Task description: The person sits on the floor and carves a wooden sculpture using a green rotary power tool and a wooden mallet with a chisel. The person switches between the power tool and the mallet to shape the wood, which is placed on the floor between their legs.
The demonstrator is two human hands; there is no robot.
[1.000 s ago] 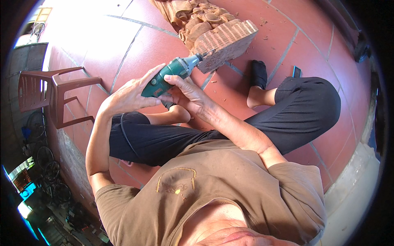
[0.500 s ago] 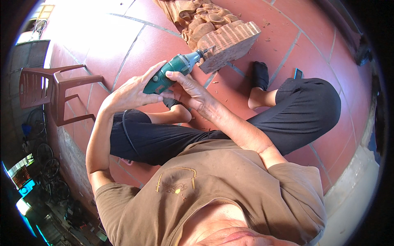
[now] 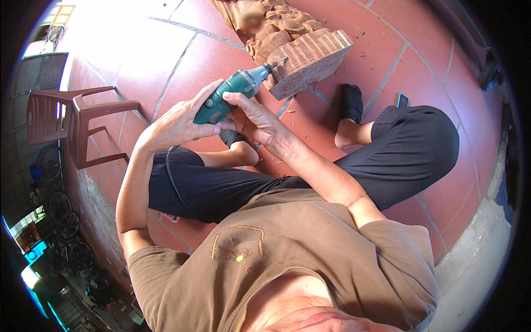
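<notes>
Both hands are closed around a green rotary grinder (image 3: 225, 99) with a grey nose. My left hand (image 3: 178, 120) cups its rear end from the left, the thumb along the underside. On the body's near right side, my right hand (image 3: 255, 120) grips with its thumb on the casing; its other fingers are partly hidden. The thin bit points up and right at the ridged base of a brown wood carving (image 3: 310, 60), which lies on the floor. Whether the tip touches the wood, I cannot tell. The carving's far part runs out of view at the top.
Wood shavings are scattered over the red tiled floor (image 3: 381, 27). A brown plastic chair (image 3: 83, 119) stands at the left. My crossed legs in dark trousers (image 3: 409, 146) lie below the carving, a blue-edged phone-like object (image 3: 402, 100) near the right knee. A cord (image 3: 172, 174) crosses my left leg.
The grinder's nose has shifted very slightly upward against the carving's base. Both hands keep the same hold.
</notes>
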